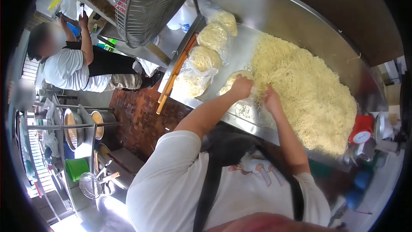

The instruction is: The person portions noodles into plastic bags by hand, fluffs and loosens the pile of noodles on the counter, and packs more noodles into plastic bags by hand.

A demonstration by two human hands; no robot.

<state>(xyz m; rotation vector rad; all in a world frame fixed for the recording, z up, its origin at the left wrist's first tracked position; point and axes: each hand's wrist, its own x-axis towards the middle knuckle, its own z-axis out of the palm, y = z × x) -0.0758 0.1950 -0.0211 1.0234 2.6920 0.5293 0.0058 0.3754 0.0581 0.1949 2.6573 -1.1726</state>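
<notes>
My left hand [242, 87] is closed at the mouth of a clear plastic bag of noodles [227, 85], which rests on the metal worktop and is partly covered by the hand. Just to its right, my right hand [271, 99] has its fingers pinched together at the edge of a large heap of pale yellow noodles [304, 90]. What those fingers hold is too small to make out. A few loose noodle strands [242, 111] lie on the metal below the bag.
Several filled noodle bags [205, 58] line the worktop's left side, beside long wooden sticks [175, 75]. A large fan [148, 8] overhangs the far left. A red scale-like object [362, 129] stands at right. Another person [68, 66] stands at left, near shelves with pots and strainers [91, 184].
</notes>
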